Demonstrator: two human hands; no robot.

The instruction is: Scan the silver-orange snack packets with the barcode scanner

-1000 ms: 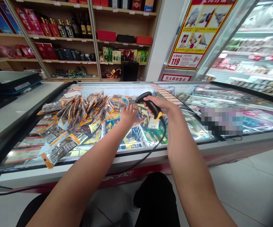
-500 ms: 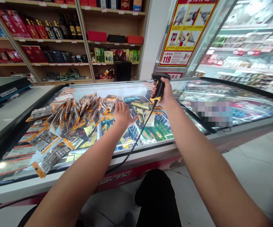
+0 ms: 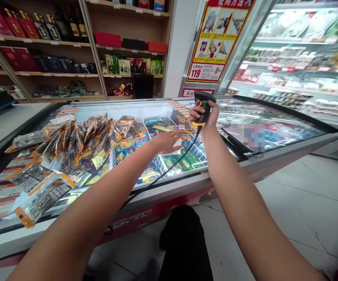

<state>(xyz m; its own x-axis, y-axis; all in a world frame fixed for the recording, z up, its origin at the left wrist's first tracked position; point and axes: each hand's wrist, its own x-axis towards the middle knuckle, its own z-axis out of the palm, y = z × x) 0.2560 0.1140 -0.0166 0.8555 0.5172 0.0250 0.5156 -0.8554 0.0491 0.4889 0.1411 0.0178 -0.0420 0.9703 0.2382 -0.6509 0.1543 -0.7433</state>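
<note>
My right hand (image 3: 210, 116) is wrapped around a black and yellow barcode scanner (image 3: 203, 111), held up over the far side of a glass-topped chest freezer (image 3: 200, 174). From its grip a black cable (image 3: 174, 165) runs down and left across the freezer. My left hand (image 3: 166, 143) hovers palm down over the freezer's middle, fingers stretched out and nothing visibly held. Beyond its fingertips lie clear packets with orange edges (image 3: 185, 124). A long row of similar packets (image 3: 81, 136) is spread to the left, with a smaller group (image 3: 130, 127) beside it.
White wire baskets (image 3: 161, 166) with colourful and green packs show inside the freezer. A grey counter (image 3: 16, 125) stands on the left. Shelves with bottles and boxes (image 3: 107, 39) line the back, and a red-and-yellow poster (image 3: 220, 39) hangs beside them. Refrigerated shelves (image 3: 291, 66) are at right.
My left hand has moved right, from beside the small packet group towards the scanner. The view has turned slightly right. The scanner stays in my right hand.
</note>
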